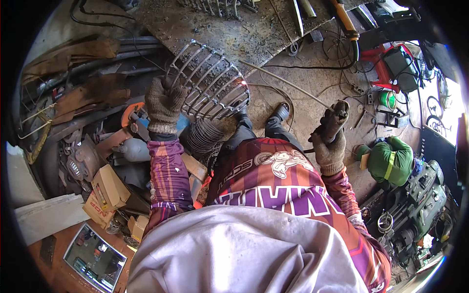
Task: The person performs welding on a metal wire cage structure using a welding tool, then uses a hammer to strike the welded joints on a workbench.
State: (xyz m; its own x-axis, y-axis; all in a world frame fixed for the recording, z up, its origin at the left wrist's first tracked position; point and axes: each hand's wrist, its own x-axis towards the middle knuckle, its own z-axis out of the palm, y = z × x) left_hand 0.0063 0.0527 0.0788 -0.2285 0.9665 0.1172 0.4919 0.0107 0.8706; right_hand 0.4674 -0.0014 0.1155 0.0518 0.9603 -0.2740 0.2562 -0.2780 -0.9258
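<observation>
My left hand (165,103), in a knitted work glove, is closed on the left edge of a welded metal grate (215,80). The grate is tilted, its far part over the worktable's near edge. At its right corner a small spot glows orange. In my gloved right hand (328,149) is a dark welding electrode holder (334,122), fingers wrapped round it. A long thin welding rod (288,85) runs from its jaw toward the upper left. The rod's tip appears slightly above the grate's right side; whether they touch I cannot tell.
Debris lies on the metal worktable (161,24), near another barred piece (220,7). An orange-handled tool (346,19) trails a black cable. Cardboard boxes (110,188) and a wire coil (202,134) are at left. A person in green (391,161) is beside machinery (420,205) at right.
</observation>
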